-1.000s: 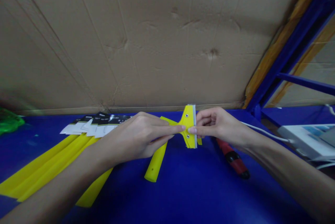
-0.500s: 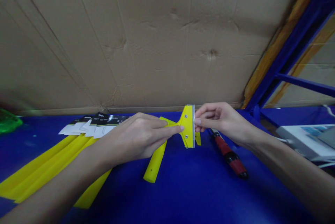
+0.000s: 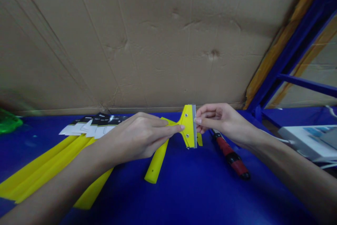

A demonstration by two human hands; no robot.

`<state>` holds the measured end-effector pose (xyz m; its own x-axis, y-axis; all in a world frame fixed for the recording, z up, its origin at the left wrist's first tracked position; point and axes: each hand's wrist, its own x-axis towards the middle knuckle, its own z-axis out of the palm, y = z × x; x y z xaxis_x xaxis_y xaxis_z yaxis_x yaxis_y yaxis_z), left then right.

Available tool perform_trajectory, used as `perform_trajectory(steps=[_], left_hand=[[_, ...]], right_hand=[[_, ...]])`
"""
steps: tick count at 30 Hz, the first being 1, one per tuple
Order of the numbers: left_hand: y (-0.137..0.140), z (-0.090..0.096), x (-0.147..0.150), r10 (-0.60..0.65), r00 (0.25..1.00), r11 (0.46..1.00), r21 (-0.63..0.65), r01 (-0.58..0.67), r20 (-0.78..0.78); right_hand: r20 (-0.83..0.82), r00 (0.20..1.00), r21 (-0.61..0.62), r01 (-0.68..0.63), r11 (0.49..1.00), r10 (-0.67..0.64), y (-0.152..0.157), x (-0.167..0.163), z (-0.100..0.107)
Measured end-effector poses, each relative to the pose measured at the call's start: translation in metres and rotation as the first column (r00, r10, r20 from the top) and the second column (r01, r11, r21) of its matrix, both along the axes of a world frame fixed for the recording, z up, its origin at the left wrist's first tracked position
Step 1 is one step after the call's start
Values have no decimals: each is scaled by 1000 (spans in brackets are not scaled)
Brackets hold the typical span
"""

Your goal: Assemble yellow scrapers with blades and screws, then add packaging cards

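My left hand [image 3: 143, 132] grips a yellow scraper [image 3: 187, 126] by its neck, the index finger stretched along it toward the wide head. Two screws show on the head, and a thin grey metal blade [image 3: 195, 137] runs down its right edge. On that blade's outer edge, the thumb and fingers of my right hand [image 3: 217, 118] are pinched together. Below the held scraper lies a yellow handle [image 3: 156, 165], its upper part hidden behind my left hand and the head. A small yellow piece [image 3: 199, 140] shows just past the blade.
Several yellow strips [image 3: 50, 163] with black-and-white packets [image 3: 98, 125] lie at left on the blue table [image 3: 189, 190]. A red-and-black screwdriver [image 3: 231, 156] lies right of centre. A white box [image 3: 302, 140] with cables stands farther right. Behind is a cardboard wall [image 3: 158, 42].
The scraper head has tilted slightly and shifted a few pixels, and more of the grey blade face shows. Both hands keep nearly the same place and grip.
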<state>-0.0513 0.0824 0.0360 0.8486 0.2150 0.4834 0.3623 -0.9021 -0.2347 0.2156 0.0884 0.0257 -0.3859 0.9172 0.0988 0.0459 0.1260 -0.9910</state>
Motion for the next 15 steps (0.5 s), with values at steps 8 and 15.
perform_trajectory(steps=[8, 15], left_hand=[[-1, -2, 1, -7, 1000, 1000, 14, 7, -9], [0, -5, 2, -9, 1000, 1000, 28, 9, -3]], right_hand=[[-62, 998, -91, 1, 996, -7, 2, 2, -3], [-59, 998, -108, 7, 994, -14, 1, 0, -1]])
